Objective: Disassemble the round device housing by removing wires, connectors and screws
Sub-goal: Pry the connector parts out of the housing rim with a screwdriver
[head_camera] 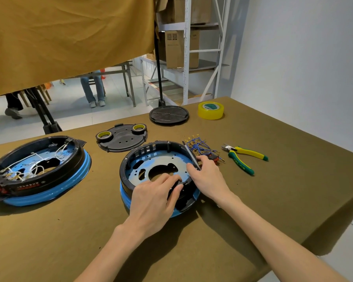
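Note:
A round black and blue housing (143,159) sits in the middle of the table, its inside stripped of wires. My left hand (157,198) rests on its near rim, fingers curled around a black part at the inner edge. My right hand (206,178) grips the rim's right side and holds a thin screwdriver (190,153) whose shaft points up and away. A heap of removed blue wires with gold connectors (200,145) lies just behind the right hand. A second housing (39,169), still full of white wires, lies at the left.
Green and yellow cutters (245,157) lie right of the wire heap. A black cover plate (122,139) with two tape rolls sits behind the housing, a round black grille (168,115) and a yellow tape roll (211,110) farther back. The table's right edge is close.

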{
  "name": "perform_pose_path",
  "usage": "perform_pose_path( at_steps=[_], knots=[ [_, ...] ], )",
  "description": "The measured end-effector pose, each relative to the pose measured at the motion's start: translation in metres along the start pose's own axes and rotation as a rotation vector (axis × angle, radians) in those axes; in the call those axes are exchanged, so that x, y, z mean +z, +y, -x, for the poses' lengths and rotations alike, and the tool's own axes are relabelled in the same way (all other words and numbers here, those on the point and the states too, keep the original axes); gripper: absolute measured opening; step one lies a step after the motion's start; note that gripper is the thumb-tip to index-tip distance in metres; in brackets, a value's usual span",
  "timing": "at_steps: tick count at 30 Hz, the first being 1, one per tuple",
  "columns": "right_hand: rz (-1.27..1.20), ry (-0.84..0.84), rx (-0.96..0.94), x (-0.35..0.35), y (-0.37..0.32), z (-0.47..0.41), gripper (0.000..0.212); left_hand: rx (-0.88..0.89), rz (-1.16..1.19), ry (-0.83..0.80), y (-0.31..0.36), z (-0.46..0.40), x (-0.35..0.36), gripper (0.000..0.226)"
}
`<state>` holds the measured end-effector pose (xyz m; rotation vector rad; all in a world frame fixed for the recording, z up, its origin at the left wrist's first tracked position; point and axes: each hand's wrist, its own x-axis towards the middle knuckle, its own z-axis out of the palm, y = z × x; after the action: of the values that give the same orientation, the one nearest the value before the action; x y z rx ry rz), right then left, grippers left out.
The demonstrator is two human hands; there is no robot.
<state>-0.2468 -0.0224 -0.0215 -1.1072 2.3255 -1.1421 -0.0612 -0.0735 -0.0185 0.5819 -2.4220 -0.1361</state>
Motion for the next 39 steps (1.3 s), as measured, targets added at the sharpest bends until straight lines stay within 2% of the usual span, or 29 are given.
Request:
perform_pose_path(
  at_steps=[8,33,35,37,39],
  knots=[
    [-0.038,-0.001,-0.003,0.000,0.003,-0.002,0.058,0.014,0.011,0.047,-0.002,0.000,0.006,0.038],
    [-0.072,0.013,0.027,0.002,0.002,-0.011,0.056,0.016,0.018,0.046,-0.006,-0.005,0.009,0.037],
    [-0.042,0.015,0.025,-0.001,-0.004,-0.006,0.059,0.003,0.001,0.021,-0.004,-0.006,0.006,0.039],
    [0.095,0.047,0.009,-0.008,-0.007,0.006,0.061,-0.001,-0.015,0.004,-0.005,-0.006,0.005,0.041],
    [0.177,0.081,-0.052,-0.018,-0.006,0.024,0.056,-0.013,-0.013,-0.013,-0.006,-0.006,0.004,0.042]
  ],
)
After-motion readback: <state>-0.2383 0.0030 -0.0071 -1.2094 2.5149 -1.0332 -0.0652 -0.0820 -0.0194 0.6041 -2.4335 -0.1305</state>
